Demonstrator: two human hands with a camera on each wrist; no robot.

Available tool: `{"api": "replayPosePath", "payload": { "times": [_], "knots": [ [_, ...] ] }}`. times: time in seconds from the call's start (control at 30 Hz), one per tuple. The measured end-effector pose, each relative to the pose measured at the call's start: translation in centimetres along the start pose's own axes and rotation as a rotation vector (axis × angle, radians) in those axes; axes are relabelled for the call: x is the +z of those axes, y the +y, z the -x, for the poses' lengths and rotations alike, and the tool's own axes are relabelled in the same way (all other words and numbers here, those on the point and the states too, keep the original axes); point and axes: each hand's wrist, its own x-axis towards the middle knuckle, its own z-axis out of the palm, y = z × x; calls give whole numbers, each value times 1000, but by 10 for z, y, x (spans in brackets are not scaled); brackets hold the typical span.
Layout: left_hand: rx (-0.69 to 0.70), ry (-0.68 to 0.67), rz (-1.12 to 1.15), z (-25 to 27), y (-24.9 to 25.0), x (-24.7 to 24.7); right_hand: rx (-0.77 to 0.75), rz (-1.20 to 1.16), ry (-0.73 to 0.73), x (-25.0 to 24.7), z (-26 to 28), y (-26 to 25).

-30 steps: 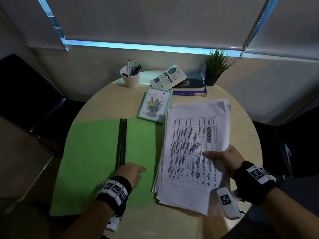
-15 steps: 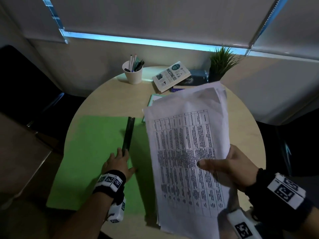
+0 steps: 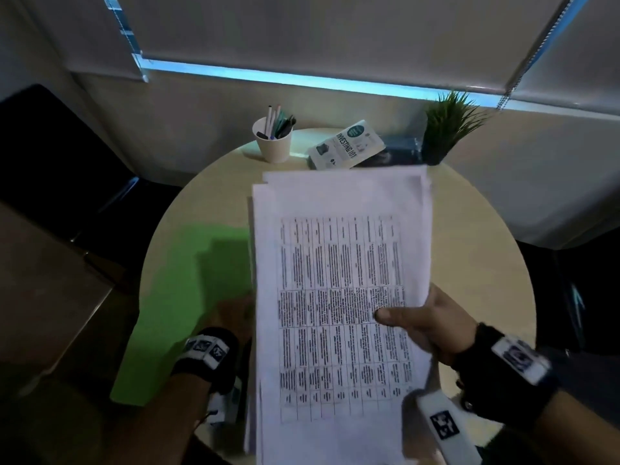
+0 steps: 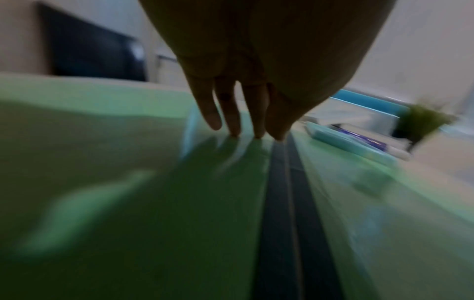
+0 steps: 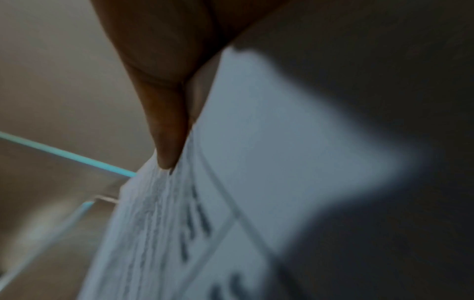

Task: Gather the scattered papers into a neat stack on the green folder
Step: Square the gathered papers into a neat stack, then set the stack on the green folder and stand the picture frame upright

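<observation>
Carrying step: right hand (image 3: pixel 432 325) pinches papers (image 3: pixel 339 297) above the folder (image 3: pixel 188 297), left hand (image 4: pixel 246 85) flat-fingered on it; next, lower squarely.

A round table (image 3: pixel 469 263) carries the green folder (image 3: pixel 201 263), pen cup (image 3: pixel 272 146), books (image 3: pixel 349 146) and plant (image 3: pixel 446 129).

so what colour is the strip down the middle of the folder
Black strip, clearest in the left wrist view.

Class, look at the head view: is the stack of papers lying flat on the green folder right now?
No. The right hand holds the stack of papers lifted above the table, while the green folder lies beside and beneath it.
</observation>
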Motion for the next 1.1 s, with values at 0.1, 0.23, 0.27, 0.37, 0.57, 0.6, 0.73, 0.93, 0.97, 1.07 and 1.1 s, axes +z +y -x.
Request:
{"api": "replayPosePath", "payload": {
  "times": [0.1,0.23,0.27,0.37,0.57,0.6,0.73,0.93,0.97,1.07,1.1],
  "knots": [
    [39,44,35,-13,-33,-2,254,142,222,-11,-29,48],
    [82,39,87,-14,-45,-4,482,276,479,-17,-54,89],
    [93,28,70,-16,-46,-1,485,305,507,-16,-56,90],
    [124,31,67,-17,-48,2,421,491,553,-12,-69,90],
    [142,52,-92,3,-24,3,301,656,612,1,-77,97],
    [172,52,-139,7,-19,5,299,673,623,1,-78,99],
    [328,44,-186,19,4,16,334,709,642,7,-83,103],
    [133,185,-98,-3,36,-9,423,994,748,9,-96,83],
    [131,190,-79,-11,47,-17,368,985,786,6,-102,75],
    [200,215,-31,-47,83,-39,259,930,791,-5,-129,47],
    [223,218,1,-60,95,-44,250,884,761,-9,-140,37]
  ]
}}
